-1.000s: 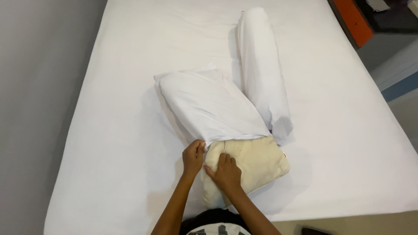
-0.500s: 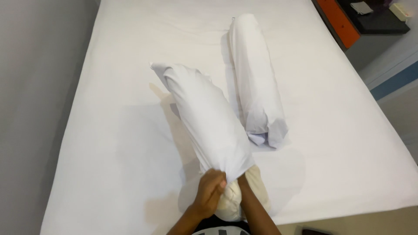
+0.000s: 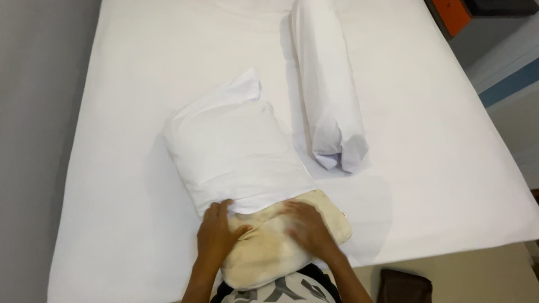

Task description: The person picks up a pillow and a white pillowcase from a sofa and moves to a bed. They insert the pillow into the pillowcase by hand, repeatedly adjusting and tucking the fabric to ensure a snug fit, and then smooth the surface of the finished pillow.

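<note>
Left hand [image 3: 216, 234], right hand [image 3: 306, 227] pressing pillow [image 3: 281, 252].

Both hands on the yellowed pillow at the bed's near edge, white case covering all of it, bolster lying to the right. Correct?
Not quite. In the head view the white case covers only the far part of the pillow; its yellowed near end is bare. Left hand and right hand do rest there, near the bed edge, bolster to the right.

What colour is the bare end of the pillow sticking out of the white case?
Cream-yellow with brownish stains on the pillow, seen in the head view.
</note>
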